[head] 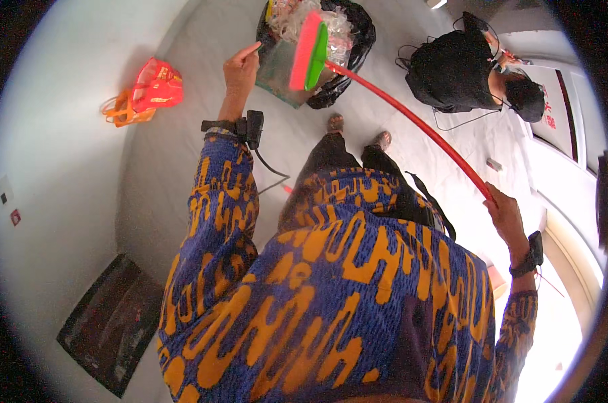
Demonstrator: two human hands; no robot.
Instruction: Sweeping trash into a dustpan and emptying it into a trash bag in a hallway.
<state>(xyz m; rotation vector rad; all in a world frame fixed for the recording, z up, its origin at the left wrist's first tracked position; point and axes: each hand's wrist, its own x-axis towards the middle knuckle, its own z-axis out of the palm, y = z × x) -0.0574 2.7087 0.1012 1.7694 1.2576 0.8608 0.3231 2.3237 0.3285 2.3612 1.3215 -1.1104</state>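
My right hand (505, 211) grips the end of the red handle of a broom (409, 113). The broom's green head with pink bristles is raised over a black plastic bag (367, 38) filled with clear plastic waste. My left hand (242, 68) is at the left edge of the bag, its index finger and thumb close together near a greenish, see-through sheet or panel (281, 75). Whether the fingers pinch a thin edge of it cannot be made out. My feet stand on the floor just below the bag.
A person in black (455, 70) bends or sits at the upper right. Red and orange bags (158, 85) rest by the left wall. A dark mat (113, 322) lies at the lower left. A small pale object (494, 164) is on the floor at the right.
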